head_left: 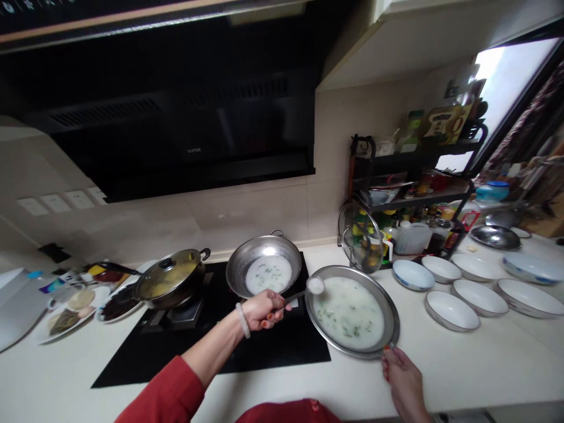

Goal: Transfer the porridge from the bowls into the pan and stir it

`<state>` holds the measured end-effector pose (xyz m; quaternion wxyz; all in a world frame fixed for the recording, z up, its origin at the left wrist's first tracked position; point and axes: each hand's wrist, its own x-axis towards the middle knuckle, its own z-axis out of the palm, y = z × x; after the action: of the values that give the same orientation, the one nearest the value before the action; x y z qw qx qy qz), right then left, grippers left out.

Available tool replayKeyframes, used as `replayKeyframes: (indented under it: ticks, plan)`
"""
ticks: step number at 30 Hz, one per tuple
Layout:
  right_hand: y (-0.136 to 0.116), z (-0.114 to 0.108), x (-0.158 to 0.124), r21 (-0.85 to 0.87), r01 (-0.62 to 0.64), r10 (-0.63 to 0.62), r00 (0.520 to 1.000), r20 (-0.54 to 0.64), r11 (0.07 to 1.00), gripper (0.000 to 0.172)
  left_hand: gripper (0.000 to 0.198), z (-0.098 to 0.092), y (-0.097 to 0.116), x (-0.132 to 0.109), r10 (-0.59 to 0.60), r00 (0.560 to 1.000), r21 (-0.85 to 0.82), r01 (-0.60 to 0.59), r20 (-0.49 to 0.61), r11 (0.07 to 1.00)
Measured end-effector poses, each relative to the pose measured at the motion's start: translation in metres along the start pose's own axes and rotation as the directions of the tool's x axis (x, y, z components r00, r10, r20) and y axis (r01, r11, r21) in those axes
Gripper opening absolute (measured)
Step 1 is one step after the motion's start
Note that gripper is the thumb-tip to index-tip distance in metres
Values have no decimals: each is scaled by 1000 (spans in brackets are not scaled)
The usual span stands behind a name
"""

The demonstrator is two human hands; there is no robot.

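My left hand, with a bracelet at the wrist, is closed round the handle of a ladle. The ladle's bowl holds something white over the left rim of a wide metal basin. White soup with green bits fills the basin, which sits partly over the right edge of the black stove. At the basin's lower right rim, my right hand is closed on the edge. Behind my left hand, a metal wok on the stove holds a smaller amount of the same white soup.
A lidded pan stands at the stove's left, beside plates of food. Several bowls are on the right counter. A glass lid leans against a seasoning rack. The range hood hangs above the stove.
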<state>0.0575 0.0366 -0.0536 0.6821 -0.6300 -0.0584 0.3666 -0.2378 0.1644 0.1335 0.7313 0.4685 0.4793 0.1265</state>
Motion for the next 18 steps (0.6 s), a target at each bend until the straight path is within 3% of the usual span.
replayKeyframes:
  ticks: [3, 5, 7, 9, 11, 12, 13, 15, 18]
  plan:
    - [0, 0, 0, 8, -3, 3, 1000, -2, 1000, 53, 13, 24, -16, 19, 4, 998, 233, 10, -59, 972]
    - [-1, 0, -1, 6, -5, 5, 1000, 3, 1000, 53, 15, 38, -26, 30, 61, 994, 451, -15, -86, 892]
    - [-2, 0, -2, -1, -7, 7, 1000, 7, 1000, 52, 14, 49, -35, 37, 173, 983, 716, -73, -67, 694]
    - [-3, 0, -2, -10, -6, 6, 1000, 11, 1000, 52, 11, 57, -41, 40, 280, 960, 917, -119, 8, 381]
    - [-3, 0, -3, -15, -2, 2, 1000, 10, 1000, 51, 28, 61, -45, 42, 323, 943, 985, -129, 86, 114]
    - [-3, 0, -3, -15, 1, -1, 1000, 12, 1000, 51, 35, 62, -46, 41, 328, 939, 990, -128, 103, 55]
    - [-3, 0, -3, -14, 2, -2, 1000, 17, 1000, 50, 36, 62, -46, 41, 339, 934, 989, -136, 110, 52]
    - [-2, 0, -2, -11, 2, -2, 1000, 29, 1000, 50, 23, 59, -44, 39, 388, 915, 964, -197, 115, 180]
    - [-1, -1, 0, -7, -13, 13, 1000, 21, 1000, 53, 17, 52, -34, 32, 381, 923, 769, -284, 58, 572]
